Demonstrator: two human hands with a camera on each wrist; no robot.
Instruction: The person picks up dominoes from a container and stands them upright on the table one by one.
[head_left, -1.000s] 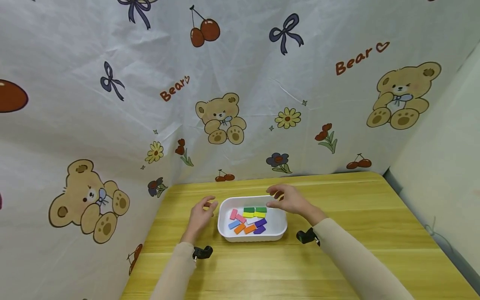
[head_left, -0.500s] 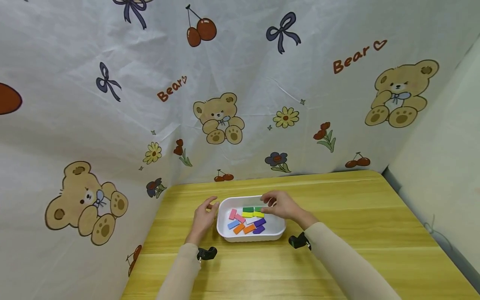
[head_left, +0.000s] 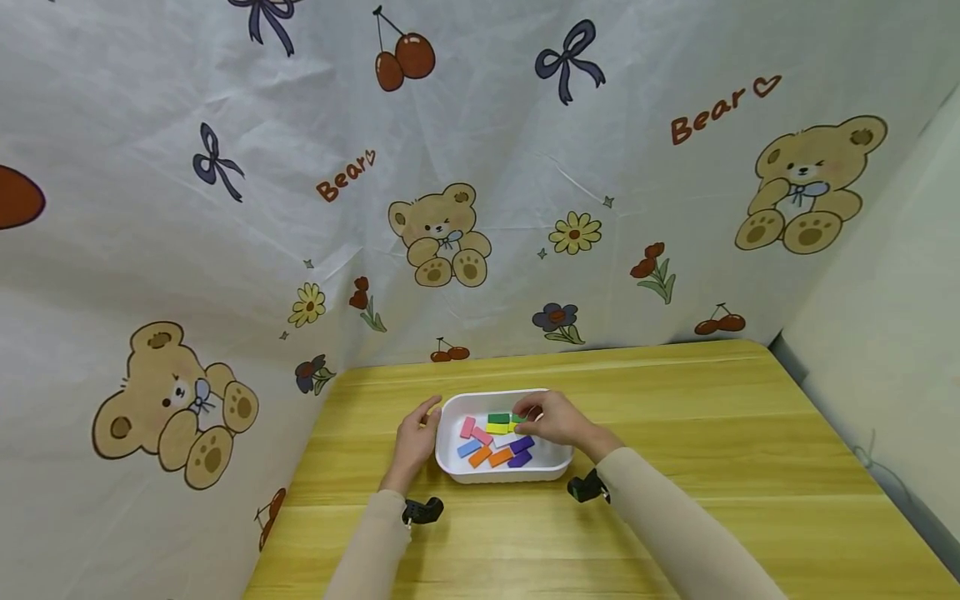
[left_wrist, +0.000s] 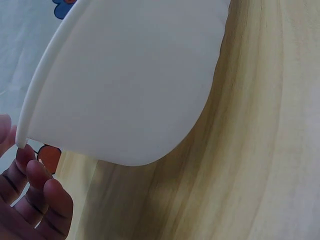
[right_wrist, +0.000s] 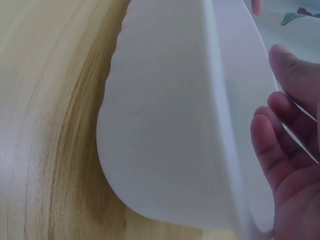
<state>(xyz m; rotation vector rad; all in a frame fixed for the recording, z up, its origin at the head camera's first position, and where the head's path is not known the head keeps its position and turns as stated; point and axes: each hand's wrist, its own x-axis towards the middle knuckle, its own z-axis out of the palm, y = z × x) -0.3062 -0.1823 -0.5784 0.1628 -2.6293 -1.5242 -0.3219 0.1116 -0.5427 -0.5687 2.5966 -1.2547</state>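
The white tray looks like smooth plastic, softly glossy along its rim. Inside it, the small blocks look smooth and matt. Beneath it, the tabletop shows sheeny wood grain; behind it, the printed sheet looks cloth-like and creased.

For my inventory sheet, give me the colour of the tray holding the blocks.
The tray is plain white, seen best in the head view.

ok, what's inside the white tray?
In the tray: two pink blocks, one blue block, two orange blocks, two purple blocks, one white block, two yellow blocks, two green blocks. The right grip covers part of one green, one yellow; tray floor beneath it isn't visible.
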